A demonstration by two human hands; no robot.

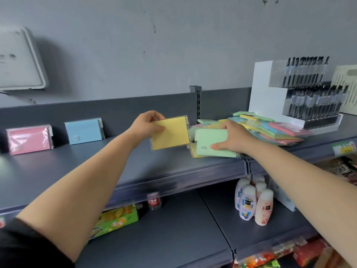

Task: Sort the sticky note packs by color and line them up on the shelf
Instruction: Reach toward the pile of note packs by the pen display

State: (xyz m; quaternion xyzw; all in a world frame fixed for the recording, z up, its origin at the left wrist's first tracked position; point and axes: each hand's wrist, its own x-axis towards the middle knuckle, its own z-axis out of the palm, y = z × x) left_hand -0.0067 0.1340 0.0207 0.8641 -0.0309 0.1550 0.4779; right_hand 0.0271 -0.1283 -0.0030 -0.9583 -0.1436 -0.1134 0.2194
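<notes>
My left hand (147, 123) pinches a yellow sticky note pack (172, 133) by its upper left corner and holds it above the grey shelf (77, 171). My right hand (233, 137) grips a green pack (210, 144) that lies on top of a yellow one at the shelf's front edge. A pink pack (29, 139) and a blue pack (84, 130) lean upright against the shelf's back panel at the left. A mixed pile of packs (270, 128) in pink, green, blue and yellow lies to the right.
A white display of black pens (301, 93) stands behind the pile. A cream basket (347, 88) is at the far right. On the lower shelf are several lotion bottles (253, 202), a small water bottle (154, 201) and a green box (116, 219).
</notes>
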